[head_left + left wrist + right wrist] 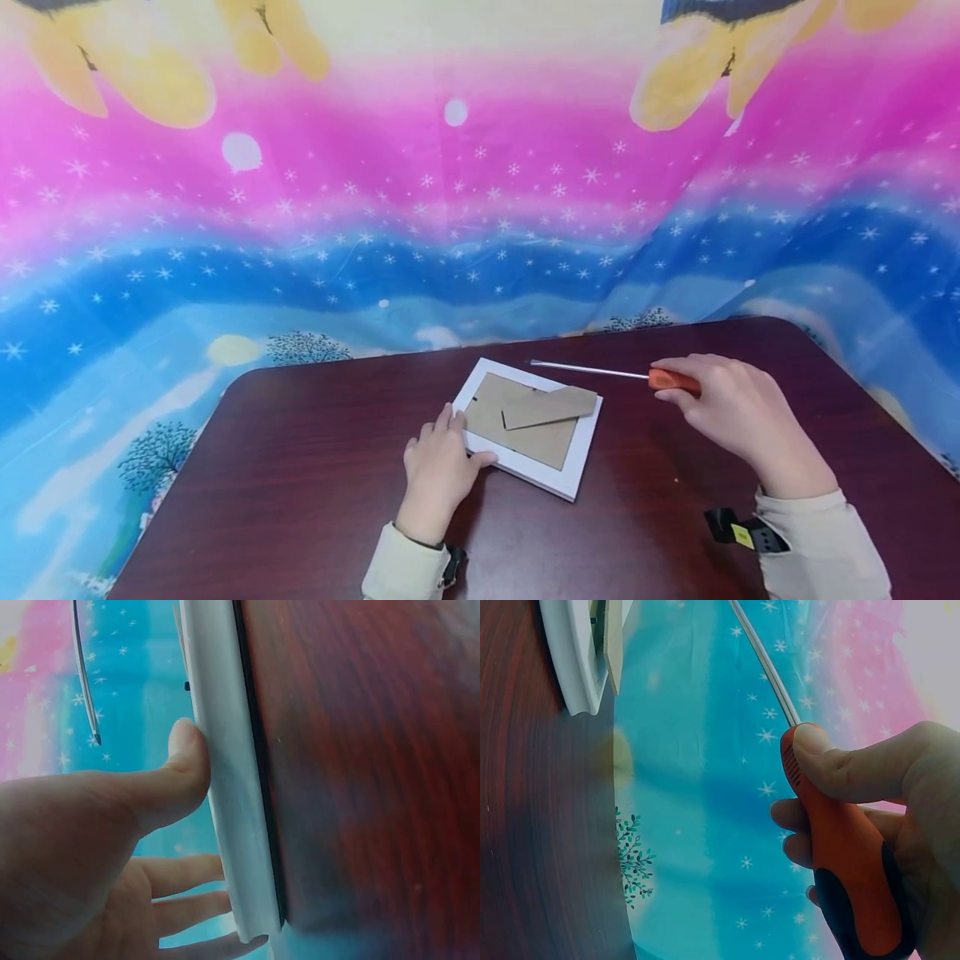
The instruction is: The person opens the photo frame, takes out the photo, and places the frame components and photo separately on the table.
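A white picture frame (517,467) lies face down on the table, its brown backing board (487,408) and a stand flap (551,408) facing up. My left hand (441,462) holds its near left corner, thumb on the near edge and fingers along the left side. In the left wrist view the thumb (187,754) presses the frame's white side (229,750). My right hand (738,408) grips a screwdriver by its orange handle (847,840), which has black parts. The metal shaft (588,369) points left, its tip above the frame's far edge and apart from it.
The dark reddish wooden table (300,483) has rounded far corners. Behind it hangs a pink and blue cloth (450,208) with snowflakes and trees. A black strap with a yellow label (742,535) is at the right wrist.
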Demonstrator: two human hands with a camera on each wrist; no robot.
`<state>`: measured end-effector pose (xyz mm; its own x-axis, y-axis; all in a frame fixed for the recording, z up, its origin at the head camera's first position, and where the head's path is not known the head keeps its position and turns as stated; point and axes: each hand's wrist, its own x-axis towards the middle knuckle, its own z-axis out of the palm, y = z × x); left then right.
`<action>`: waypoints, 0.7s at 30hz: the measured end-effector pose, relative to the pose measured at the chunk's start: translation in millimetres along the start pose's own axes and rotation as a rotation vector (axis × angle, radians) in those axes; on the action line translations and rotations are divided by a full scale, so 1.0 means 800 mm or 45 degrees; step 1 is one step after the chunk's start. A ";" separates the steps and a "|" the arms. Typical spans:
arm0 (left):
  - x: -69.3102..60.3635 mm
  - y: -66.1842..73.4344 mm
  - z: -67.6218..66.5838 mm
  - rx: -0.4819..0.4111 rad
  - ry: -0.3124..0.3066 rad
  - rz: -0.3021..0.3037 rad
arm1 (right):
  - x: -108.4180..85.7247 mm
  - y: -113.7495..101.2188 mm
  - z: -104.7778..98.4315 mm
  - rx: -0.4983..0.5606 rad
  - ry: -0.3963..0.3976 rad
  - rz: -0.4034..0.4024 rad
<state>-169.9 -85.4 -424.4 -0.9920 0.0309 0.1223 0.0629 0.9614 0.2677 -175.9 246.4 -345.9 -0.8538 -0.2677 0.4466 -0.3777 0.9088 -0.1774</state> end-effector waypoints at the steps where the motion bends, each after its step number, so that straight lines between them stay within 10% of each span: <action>1: 0.000 0.000 0.000 0.006 0.000 -0.002 | 0.000 0.000 0.000 0.001 -0.007 0.003; 21: -0.010 0.020 -0.004 0.199 0.051 -0.102 | 0.000 -0.001 0.000 -0.002 -0.011 -0.003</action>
<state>-161.0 -71.3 -417.7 -0.9879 -0.0556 0.1450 -0.0371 0.9912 0.1270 -175.9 245.6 -345.9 -0.8560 -0.2724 0.4395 -0.3790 0.9087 -0.1749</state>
